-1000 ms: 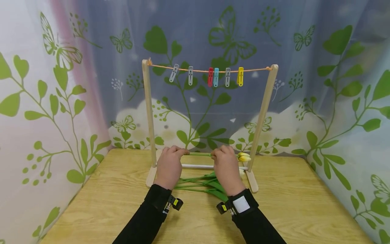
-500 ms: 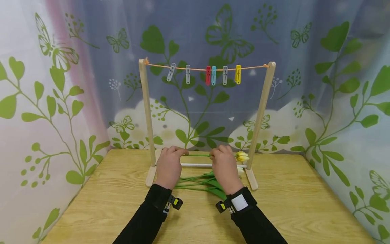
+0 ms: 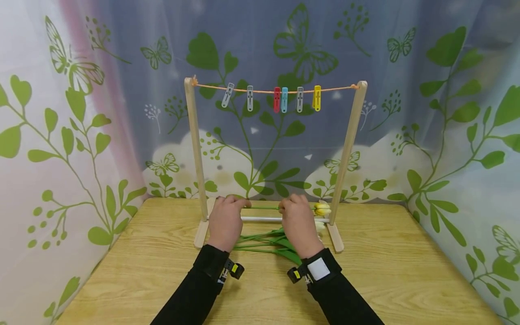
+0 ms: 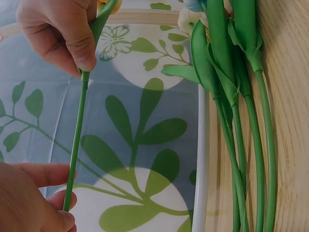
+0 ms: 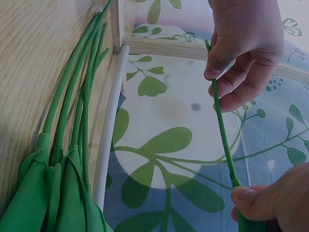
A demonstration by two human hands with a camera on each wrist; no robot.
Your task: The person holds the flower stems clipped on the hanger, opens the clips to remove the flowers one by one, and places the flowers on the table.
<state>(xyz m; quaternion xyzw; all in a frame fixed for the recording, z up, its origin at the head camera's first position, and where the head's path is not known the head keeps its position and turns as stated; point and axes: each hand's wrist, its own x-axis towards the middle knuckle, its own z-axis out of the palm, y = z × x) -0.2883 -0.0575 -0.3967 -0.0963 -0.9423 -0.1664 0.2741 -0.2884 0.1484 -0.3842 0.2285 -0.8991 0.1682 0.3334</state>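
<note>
A yellow tulip (image 3: 322, 208) is held level, its bloom to the right, above the white rod of a wooden stand in the head view. My left hand (image 3: 225, 223) pinches the lower end of its thin green stem (image 4: 78, 130) between thumb and fingers. With thumb and fingertips, my right hand (image 3: 300, 225) pinches it higher up, where the leaf meets the stem. Several more tulips (image 4: 260, 145) lie on the table nearer the body, stems to the left; the right hand hides part of them in the head view.
Two wooden posts (image 3: 348, 149) carry an orange cord (image 3: 264, 91) with several clothespins, among them a red clothespin (image 3: 277, 99) and a yellow clothespin (image 3: 317, 98). The white rod (image 3: 262, 219) joins the stand's feet low over the wooden table (image 3: 260, 289). A leaf-patterned curtain surrounds it.
Both hands keep the same hold on the tulip, at nearly the same place. Only the head view has shifted slightly.
</note>
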